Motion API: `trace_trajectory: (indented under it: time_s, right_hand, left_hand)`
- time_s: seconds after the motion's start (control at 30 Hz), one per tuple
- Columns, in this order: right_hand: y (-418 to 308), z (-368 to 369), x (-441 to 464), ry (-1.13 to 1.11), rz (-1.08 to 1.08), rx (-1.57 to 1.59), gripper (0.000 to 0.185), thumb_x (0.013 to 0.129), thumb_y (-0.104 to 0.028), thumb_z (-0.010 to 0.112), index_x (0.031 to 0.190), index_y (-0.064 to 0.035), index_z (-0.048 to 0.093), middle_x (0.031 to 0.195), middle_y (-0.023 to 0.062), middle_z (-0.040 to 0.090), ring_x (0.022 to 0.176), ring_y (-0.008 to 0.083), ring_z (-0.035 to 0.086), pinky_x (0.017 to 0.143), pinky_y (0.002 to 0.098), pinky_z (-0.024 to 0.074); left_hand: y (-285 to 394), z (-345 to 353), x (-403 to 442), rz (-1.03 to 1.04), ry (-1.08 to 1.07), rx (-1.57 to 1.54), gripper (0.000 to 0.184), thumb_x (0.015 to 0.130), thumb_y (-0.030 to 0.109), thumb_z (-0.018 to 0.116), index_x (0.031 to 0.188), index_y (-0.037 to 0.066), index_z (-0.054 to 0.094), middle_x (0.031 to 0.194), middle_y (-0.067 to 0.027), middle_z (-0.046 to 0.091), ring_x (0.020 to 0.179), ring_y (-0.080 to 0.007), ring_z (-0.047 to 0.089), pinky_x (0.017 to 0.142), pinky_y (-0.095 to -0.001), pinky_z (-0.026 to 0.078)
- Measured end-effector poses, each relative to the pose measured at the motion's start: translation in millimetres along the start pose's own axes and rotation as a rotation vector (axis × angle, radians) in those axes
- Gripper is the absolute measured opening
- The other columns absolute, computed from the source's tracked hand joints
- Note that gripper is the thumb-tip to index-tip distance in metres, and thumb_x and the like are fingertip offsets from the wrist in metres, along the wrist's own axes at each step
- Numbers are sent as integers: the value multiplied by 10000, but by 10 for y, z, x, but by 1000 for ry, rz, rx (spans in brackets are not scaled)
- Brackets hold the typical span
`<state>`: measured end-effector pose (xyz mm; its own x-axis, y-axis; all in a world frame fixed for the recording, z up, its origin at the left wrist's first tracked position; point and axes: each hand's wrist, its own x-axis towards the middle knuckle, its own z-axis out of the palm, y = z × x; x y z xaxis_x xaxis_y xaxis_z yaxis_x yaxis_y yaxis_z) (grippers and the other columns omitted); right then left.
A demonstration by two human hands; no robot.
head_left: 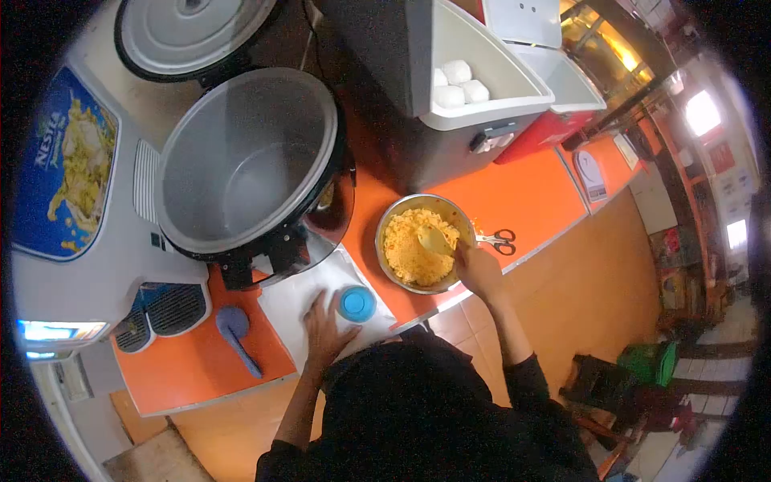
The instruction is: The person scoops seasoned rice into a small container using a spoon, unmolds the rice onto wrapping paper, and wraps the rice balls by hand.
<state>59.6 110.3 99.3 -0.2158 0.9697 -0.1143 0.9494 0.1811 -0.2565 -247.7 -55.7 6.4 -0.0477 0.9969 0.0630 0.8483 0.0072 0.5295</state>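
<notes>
A metal bowl holds orange-yellow grains that look like cooked rice. My right hand is closed at the bowl's right rim around the handle of a spoon, whose head lies on the rice. On a white sheet of paper stands a small blue round cup. Just left of that cup, my left hand lies with its fingers apart on the paper. Whether its thumb touches the cup, I cannot tell. Scissors lie right of the bowl.
A large, open cooker pot stands at the left, beside a drink machine. A blue-grey ladle lies on the orange counter. Behind the bowl, an open grey cooler contains several white wrapped balls. A scale sits farther right.
</notes>
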Motion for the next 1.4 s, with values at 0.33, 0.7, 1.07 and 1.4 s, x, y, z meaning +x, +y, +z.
trace_trajectory:
  time_s: [0.33,0.7,1.07,1.4]
  right_hand:
    - [80,375,158,-57,-428,-348,181,807,-159,549,946,-45,572,675,119,657,570,261,667,488,382,520]
    - [175,963,69,-188,-331,-63,536,734,-236,653,1231,-69,539,681,183,633,653,355,646,596,482,516]
    - [8,883,-41,-167,-140,536,228,901,-231,547,989,-35,625,749,193,634,730,339,634,666,426,474]
    - [242,624,-108,-232,32,852,278,909,-209,573,992,46,648,774,182,644,728,229,630,676,358,486]
  left_hand:
    - [120,231,649,-45,-12,-690,757,795,254,728,1406,67,323,1362,-178,378,1255,-326,407,1011,-403,386]
    - [691,938,1575,-167,544,-967,765,918,456,550,1434,24,184,1365,-221,374,1229,-342,414,1043,-433,326]
    - [530,1009,1528,-273,475,-1071,817,909,458,555,1439,-21,160,1414,-242,297,1283,-359,354,1077,-438,283]
    - [646,113,1407,-46,216,-977,637,914,287,614,1388,31,275,1357,-184,378,1226,-269,412,1040,-390,333]
